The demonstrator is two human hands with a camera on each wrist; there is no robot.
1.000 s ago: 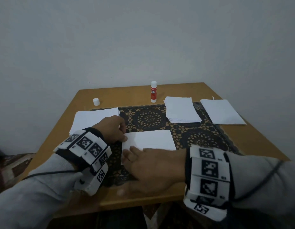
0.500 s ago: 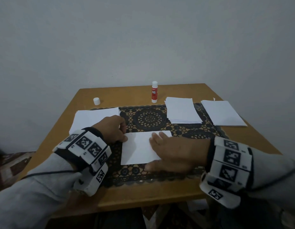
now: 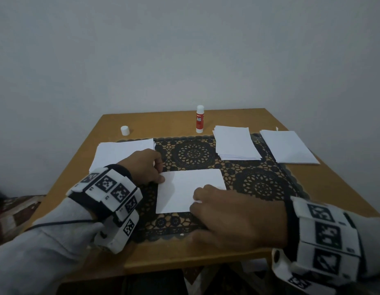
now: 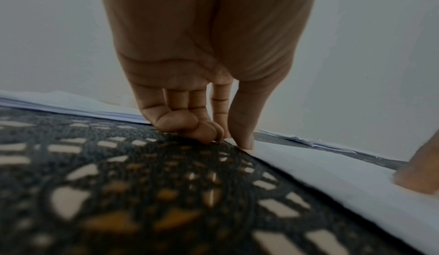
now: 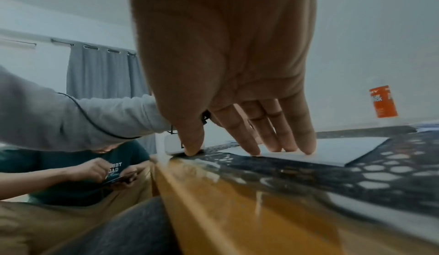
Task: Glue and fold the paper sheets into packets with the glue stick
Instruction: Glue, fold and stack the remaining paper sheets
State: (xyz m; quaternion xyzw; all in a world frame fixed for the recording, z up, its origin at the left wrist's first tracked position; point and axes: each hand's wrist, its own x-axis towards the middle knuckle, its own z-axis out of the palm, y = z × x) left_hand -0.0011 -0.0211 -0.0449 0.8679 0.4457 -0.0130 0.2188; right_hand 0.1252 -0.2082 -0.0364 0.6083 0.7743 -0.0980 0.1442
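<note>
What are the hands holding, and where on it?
The folded paper on the mat: left hand pins its far left corner, right hand presses flat fingers on its near right part.

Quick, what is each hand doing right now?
Left hand: thumb tip presses the folded sheet's left corner, other fingers curled, holding nothing.
Right hand: open, straight fingers pressing flat on the sheet.

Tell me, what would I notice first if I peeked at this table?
Two hands on one white sheet in the middle of a black lace mat: the left hand pins its far left corner, the right hand presses flat fingers on its near right part. Behind stands a red glue stick, its white cap off to the left.
</note>
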